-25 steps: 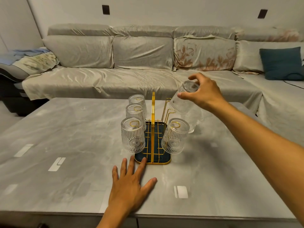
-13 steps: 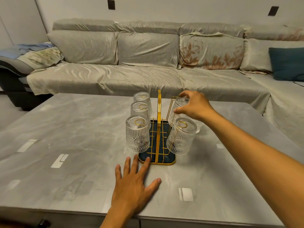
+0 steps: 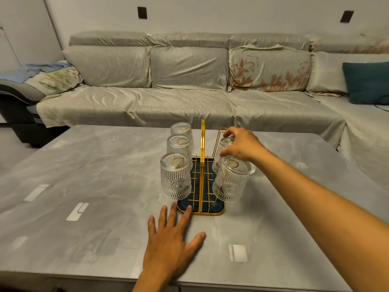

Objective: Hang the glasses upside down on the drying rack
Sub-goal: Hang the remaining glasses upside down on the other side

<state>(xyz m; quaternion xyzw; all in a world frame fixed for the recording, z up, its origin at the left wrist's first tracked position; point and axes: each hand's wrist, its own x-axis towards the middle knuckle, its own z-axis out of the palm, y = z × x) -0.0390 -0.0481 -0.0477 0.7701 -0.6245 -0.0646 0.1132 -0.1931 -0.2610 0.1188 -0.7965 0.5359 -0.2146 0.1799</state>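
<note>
A gold wire drying rack on a dark blue tray stands mid-table. Three ribbed glasses hang upside down on its left prongs: near, middle, far. On the right side a near glass hangs upside down, tilted outward. Behind it a second glass sits upside down over the middle right prong, with the fingertips of my right hand on its base. The far right prong is bare. My left hand lies flat on the table, fingers spread, touching the tray's front edge.
The grey marble-look table reaches to a front edge close to me. A long covered sofa runs behind and to the right, with a teal cushion on it.
My right hand brought the glass down from above the rack and lowered it over the middle right prong. My left hand stayed flat by the tray.
</note>
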